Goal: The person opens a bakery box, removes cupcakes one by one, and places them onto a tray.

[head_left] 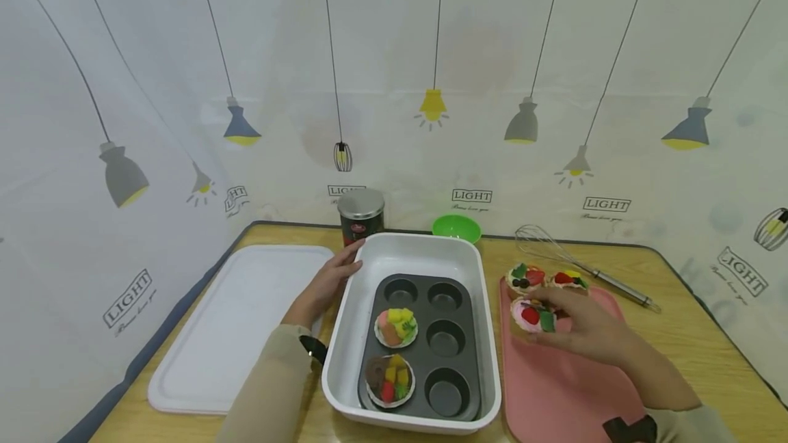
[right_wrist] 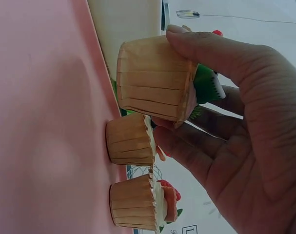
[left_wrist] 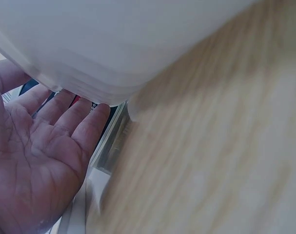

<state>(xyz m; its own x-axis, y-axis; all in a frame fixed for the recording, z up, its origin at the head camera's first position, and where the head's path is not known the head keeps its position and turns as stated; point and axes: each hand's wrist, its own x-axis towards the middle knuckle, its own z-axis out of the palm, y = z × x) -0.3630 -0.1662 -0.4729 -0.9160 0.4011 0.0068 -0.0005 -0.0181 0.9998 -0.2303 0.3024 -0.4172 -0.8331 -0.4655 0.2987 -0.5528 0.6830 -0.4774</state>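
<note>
Pinching cupcake (right_wrist: 152,80) by edge: right hand (head_left: 591,335), probably sparing topping (right_wrist: 206,84). Touching tub (head_left: 425,255), likely for steadiness: left hand (head_left: 325,287), fingers extended.

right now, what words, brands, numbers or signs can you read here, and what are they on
"LIGHT": boxed sign on the backdrop, repeated several times, one partly hidden behind the can.
"L": start of a boxed word on the backdrop, cut off by the right wrist picture's edge.
Script under the signs: too small to read surely.
Can's red label: too small to read.
Numbers: none readable.
</note>
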